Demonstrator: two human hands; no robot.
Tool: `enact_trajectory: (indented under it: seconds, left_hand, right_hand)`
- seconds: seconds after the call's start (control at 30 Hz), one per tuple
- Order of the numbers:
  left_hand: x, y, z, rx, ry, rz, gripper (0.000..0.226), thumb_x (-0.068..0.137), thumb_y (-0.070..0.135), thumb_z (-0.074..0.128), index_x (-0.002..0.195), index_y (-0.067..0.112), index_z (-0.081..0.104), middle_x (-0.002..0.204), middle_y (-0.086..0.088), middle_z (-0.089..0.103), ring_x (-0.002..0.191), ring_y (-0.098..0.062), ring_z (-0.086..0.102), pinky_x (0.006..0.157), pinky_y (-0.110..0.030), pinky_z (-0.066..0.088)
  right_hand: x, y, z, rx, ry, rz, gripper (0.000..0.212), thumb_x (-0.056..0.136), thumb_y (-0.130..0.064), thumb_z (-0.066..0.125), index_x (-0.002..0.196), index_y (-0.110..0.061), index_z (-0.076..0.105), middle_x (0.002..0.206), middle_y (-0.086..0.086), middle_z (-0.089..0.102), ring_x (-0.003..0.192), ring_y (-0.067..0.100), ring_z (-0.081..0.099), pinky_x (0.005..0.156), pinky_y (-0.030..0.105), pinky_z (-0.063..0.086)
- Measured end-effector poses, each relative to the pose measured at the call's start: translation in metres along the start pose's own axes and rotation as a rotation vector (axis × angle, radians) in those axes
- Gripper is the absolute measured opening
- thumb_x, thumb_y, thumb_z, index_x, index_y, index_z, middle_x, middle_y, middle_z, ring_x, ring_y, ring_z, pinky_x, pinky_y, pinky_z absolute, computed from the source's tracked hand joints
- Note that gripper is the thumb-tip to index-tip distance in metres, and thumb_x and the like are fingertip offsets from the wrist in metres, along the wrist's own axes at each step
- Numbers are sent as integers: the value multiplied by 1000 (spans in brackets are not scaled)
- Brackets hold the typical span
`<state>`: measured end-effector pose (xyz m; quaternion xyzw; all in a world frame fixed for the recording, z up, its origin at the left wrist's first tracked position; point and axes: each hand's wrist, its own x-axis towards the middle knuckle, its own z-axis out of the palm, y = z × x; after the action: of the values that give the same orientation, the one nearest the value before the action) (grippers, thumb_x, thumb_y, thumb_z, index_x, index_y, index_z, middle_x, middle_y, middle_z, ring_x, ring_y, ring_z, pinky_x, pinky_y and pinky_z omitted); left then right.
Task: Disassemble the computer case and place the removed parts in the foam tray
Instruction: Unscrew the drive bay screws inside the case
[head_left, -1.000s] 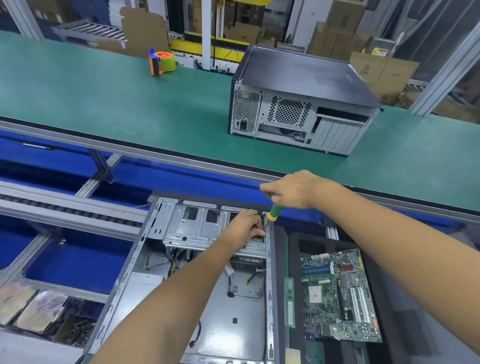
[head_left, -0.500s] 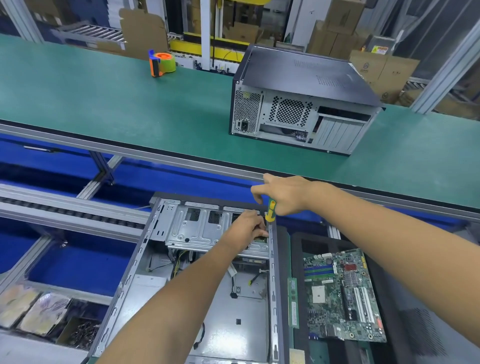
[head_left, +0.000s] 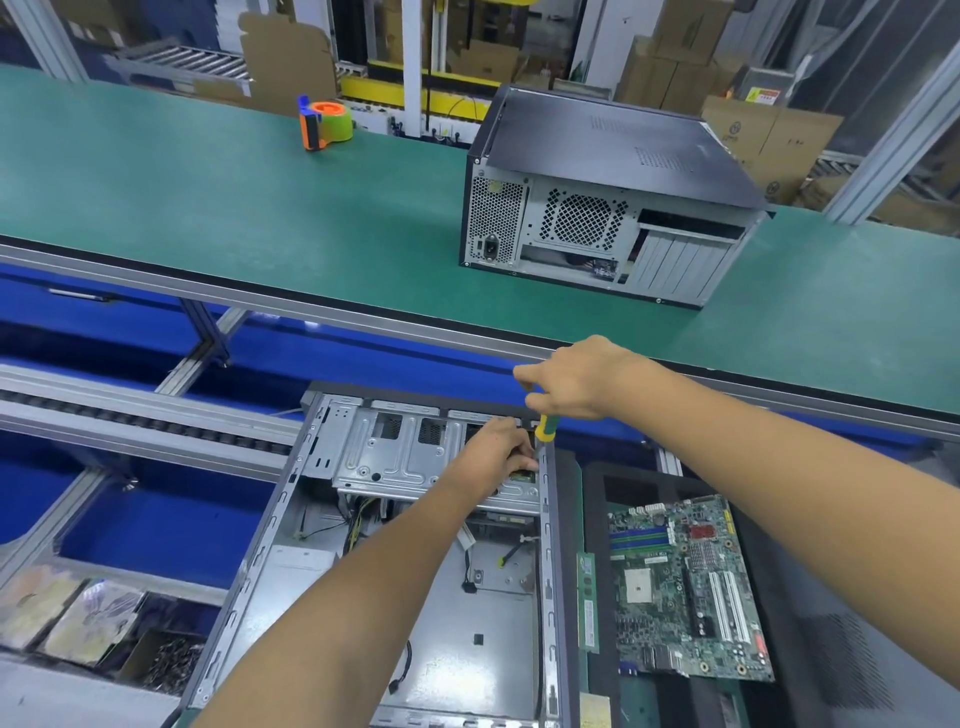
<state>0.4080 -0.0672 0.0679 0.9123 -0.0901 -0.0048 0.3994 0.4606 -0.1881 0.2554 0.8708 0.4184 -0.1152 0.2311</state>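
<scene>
An open computer case (head_left: 291, 525) lies in front of me, its side panel off and its floor mostly bare. A metal drive cage (head_left: 400, 457) spans its far end. My left hand (head_left: 493, 452) rests on the cage's right end, fingers curled on its edge near the case wall. My right hand (head_left: 576, 379) grips a green and yellow screwdriver (head_left: 544, 427), held upright over the case's far right corner. To the right, a black foam tray (head_left: 597, 493) holds a green motherboard (head_left: 685, 587) and a RAM stick (head_left: 587, 603).
A second, closed computer case (head_left: 613, 208) stands on the green conveyor belt (head_left: 208, 182) beyond. An orange tape dispenser (head_left: 324, 122) sits further back. At lower left lie bagged drives (head_left: 78, 618) and a box of screws (head_left: 171, 660). Loose cables (head_left: 511, 553) remain inside the open case.
My right hand with the screwdriver has shifted slightly left, bringing the tool more upright over the case corner. My left hand stays on the drive cage.
</scene>
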Motion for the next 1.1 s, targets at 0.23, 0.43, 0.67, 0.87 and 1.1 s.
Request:
enact_trajectory:
  seconds: [0.23,0.43,0.67,0.87,1.1]
  left_hand:
    - [-2,1,0,-18,15,3,24,87,21,78,92,-1,69,101,-13,63,104,-22,51,83,-20,33]
    - [-2,1,0,-2,16,20,23,89,23,77,93,2,69,97,-3,56,96,-11,43,82,-20,34]
    - [0,0,1,14,11,8,24,89,24,77,95,2,70,103,-10,62,105,-20,51,82,-17,30]
    - [-1,2,0,-1,30,21,23,88,21,78,92,-1,70,101,-14,62,104,-23,52,83,-21,34]
    - [-2,5,-2,-10,16,2,23,89,19,77,94,-3,69,98,-7,56,106,-23,52,78,-20,35]
  right_hand:
    - [-3,2,-2,70,-53,-13,34,95,-43,51,126,-34,41,98,0,52,81,27,58,57,33,33]
    - [-3,9,3,116,-32,-33,28,95,-34,49,122,-36,41,95,-1,57,76,23,56,57,34,35]
    - [-1,4,6,3,19,19,24,103,-46,36,115,-27,45,76,-1,51,72,24,52,55,33,31]
    - [-6,5,4,255,-6,-41,22,86,-23,60,104,-28,47,99,0,43,65,22,46,54,32,29]
    - [-3,5,7,183,12,-84,23,87,-23,57,106,-30,47,92,-5,44,65,18,46,54,32,28]
